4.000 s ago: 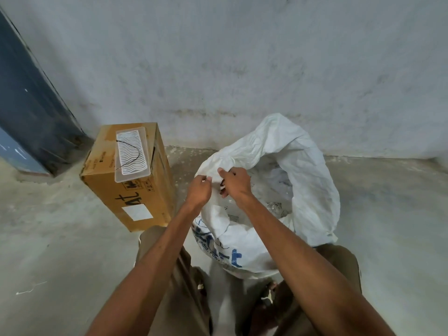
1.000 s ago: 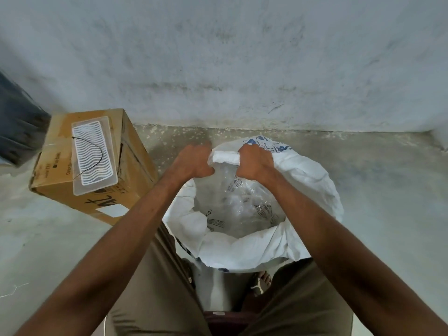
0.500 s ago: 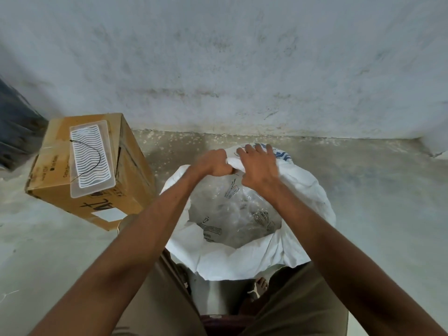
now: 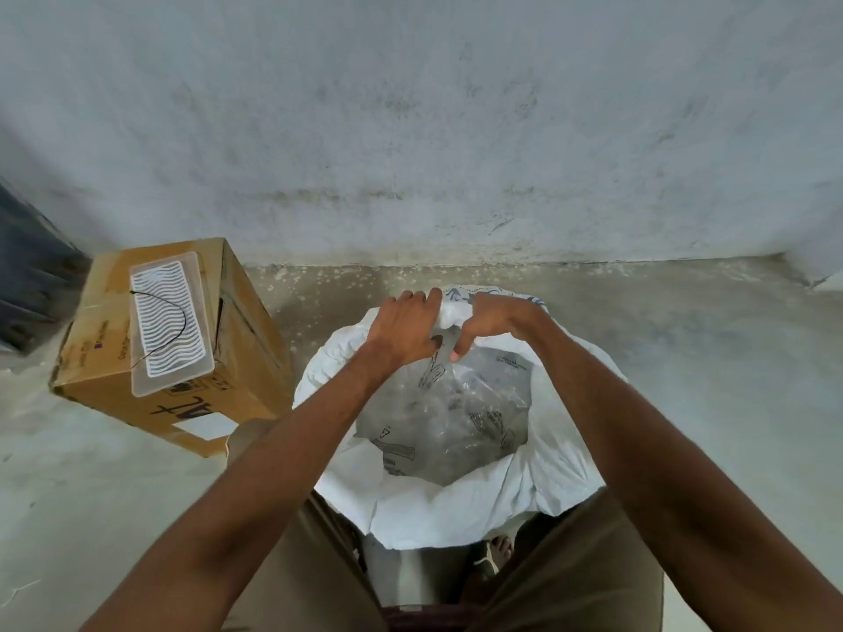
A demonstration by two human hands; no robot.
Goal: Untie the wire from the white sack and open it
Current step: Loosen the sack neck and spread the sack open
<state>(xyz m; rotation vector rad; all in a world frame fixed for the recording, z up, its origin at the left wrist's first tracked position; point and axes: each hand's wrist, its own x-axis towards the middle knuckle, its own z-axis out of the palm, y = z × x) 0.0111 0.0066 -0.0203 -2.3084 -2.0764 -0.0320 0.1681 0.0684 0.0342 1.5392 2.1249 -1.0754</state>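
Note:
The white sack [image 4: 561, 476] stands on the floor between my knees, its mouth wide open with the rim rolled down. Inside lies a clear plastic bag [image 4: 456, 403] with printed marks. My left hand [image 4: 403, 328] and my right hand [image 4: 490, 319] both grip the far rim of the sack, side by side, fingers curled over the rolled edge. A thin black wire [image 4: 175, 319] lies in a curve on a clear plastic lid [image 4: 169, 323] on top of a cardboard box, apart from the sack.
A brown cardboard box [image 4: 228, 348] stands on the floor left of the sack, nearly touching it. A grey concrete wall [image 4: 410, 130] rises just behind. A dark panel [image 4: 27, 266] leans at the far left. Bare concrete floor [image 4: 707, 358] lies to the right.
Four seconds ago the sack's top stood tall; it is now rolled down and wide open. Over the last second both hands stayed on the far rim, shifting their grip slightly.

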